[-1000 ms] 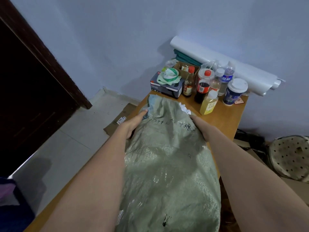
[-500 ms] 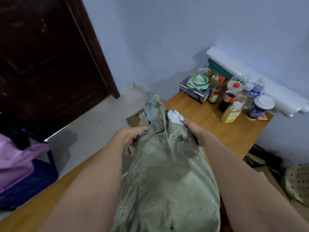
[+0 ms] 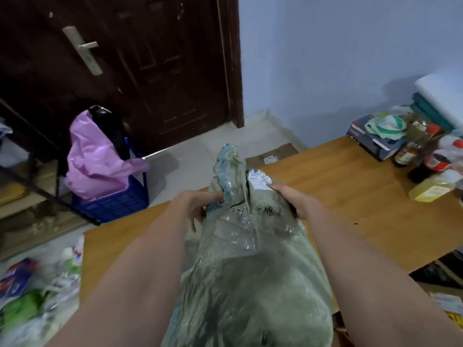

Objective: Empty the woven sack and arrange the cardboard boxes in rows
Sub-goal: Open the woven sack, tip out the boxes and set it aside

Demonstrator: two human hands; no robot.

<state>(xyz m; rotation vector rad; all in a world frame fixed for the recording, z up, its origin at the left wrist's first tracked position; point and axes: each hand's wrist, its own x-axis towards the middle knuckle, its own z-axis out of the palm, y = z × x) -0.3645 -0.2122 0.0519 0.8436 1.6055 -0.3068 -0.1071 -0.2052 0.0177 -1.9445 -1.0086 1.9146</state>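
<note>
Fingers of the left hand [image 3: 198,205] are curled into the bunched neck of the woven sack [image 3: 250,266], pinching the twisted green cloth, while the right hand [image 3: 295,200] clamps the far right shoulder of the sack just below a white shipping label [image 3: 259,177], its fingers wrapped onto the fabric. Between the forearms the sack lies lengthwise on the wooden table [image 3: 350,186], full and bulging, its gathered top pointing to the far side and standing a little above the tabletop. Handwritten marks run across the cloth between the two hands. By the look of it the task is barely begun: the mouth is still bunched closed, no cardboard boxes are visible anywhere on the table, and nothing is laid out in rows. Opening the neck, tipping or pulling out the contents and lining them up all remain. Bare wood lies to the left and right of the sack for that, though the far right corner is crowded with bottles [image 3: 423,159] and a dark box [image 3: 370,139]. On the floor to the left sits a blue crate [image 3: 112,204] holding a pink bag [image 3: 97,156].
</note>
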